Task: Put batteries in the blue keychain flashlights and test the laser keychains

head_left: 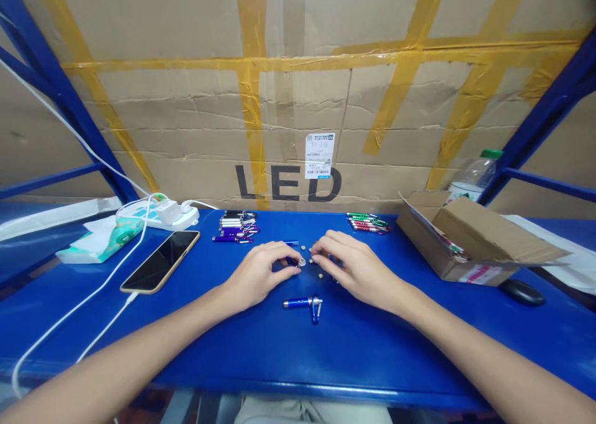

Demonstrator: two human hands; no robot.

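Observation:
My left hand (pixel 261 272) pinches a small blue flashlight tube whose round silver end (pixel 302 262) faces right; the fingers hide most of it. Opposite it, my right hand (pixel 351 264) has thumb and forefinger curled around a small silver button cell (pixel 311 261). Loose button cells (pixel 321 276) lie between and below the hands. Behind the left fingertips is a short blue tube piece (pixel 292 243). Nearer me lies a blue keychain flashlight (pixel 298 303) with a blue carabiner (pixel 315 313). Another blue carabiner (pixel 332 280) is partly hidden under my right hand.
Keychain flashlights in dark, silver and purple (pixel 235 225) lie back left; green and red ones (pixel 367 221) back right. At left are a phone (pixel 161 262), tissue pack (pixel 102 238), power strip (pixel 139 213) and cables. An open carton (pixel 447 250) and black mouse (pixel 522 292) stand right.

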